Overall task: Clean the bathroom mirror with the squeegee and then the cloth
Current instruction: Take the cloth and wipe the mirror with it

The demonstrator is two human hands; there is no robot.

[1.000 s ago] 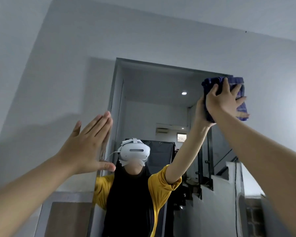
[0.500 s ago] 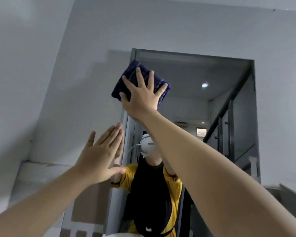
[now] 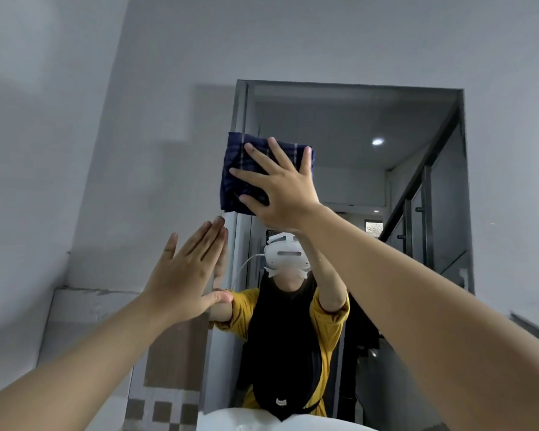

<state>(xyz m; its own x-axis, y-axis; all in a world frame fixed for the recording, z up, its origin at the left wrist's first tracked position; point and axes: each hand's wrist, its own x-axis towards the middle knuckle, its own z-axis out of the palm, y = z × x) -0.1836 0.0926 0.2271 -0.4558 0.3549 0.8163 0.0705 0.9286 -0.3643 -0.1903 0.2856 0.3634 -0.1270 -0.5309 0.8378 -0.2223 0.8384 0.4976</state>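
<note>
Head view: your right hand [image 3: 282, 188], fingers spread flat, has dragged the folded dark-blue checked cloth [image 3: 246, 169] down from the frameless wall mirror's [image 3: 417, 169] top-left corner. Left hand [image 3: 187, 278] stays flat, holding nothing. No squeegee visible, so you're on the cloth pass.

Bare forearms; reflection shows yellow short-sleeved top [image 3: 330, 318], black headscarf [image 3: 280, 343], white headset [image 3: 285, 255].

Grey wall [image 3: 75, 150] w/ brown tile patch [image 3: 175, 353] lower left.
</note>
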